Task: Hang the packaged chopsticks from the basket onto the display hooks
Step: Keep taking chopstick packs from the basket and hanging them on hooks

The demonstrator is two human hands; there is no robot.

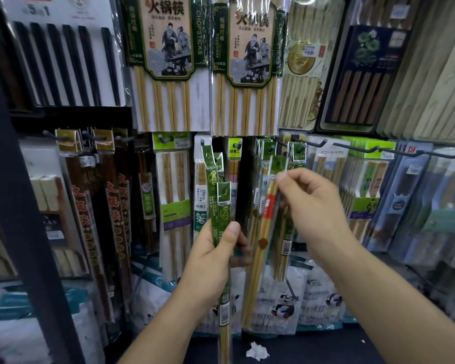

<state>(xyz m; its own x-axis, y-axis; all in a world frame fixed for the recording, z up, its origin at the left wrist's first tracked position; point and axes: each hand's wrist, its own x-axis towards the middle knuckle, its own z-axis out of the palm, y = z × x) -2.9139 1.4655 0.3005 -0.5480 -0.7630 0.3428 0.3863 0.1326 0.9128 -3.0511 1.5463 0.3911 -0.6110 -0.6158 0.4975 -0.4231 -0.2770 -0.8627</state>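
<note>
My left hand (pixel 216 256) grips a bunch of slim green-topped chopstick packets (pixel 219 198), held upright in front of the display wall. My right hand (pixel 310 206) pinches the upper part of another packet (pixel 267 219) with a green header and a red label; its header sits just below a dark display hook (pixel 273 148). Whether the header hole is on that hook is unclear. The basket is out of view.
Large hot-pot chopstick packs (pixel 168 61) hang above. Dark red packs (pixel 111 211) hang at the left, boxed sets (pixel 363 74) at the upper right. Long bare hooks (pixel 399 152) stick out at the right. Panda-print bags (pixel 284 306) lie below. A crumpled paper scrap (pixel 256 352) lies on the dark ledge.
</note>
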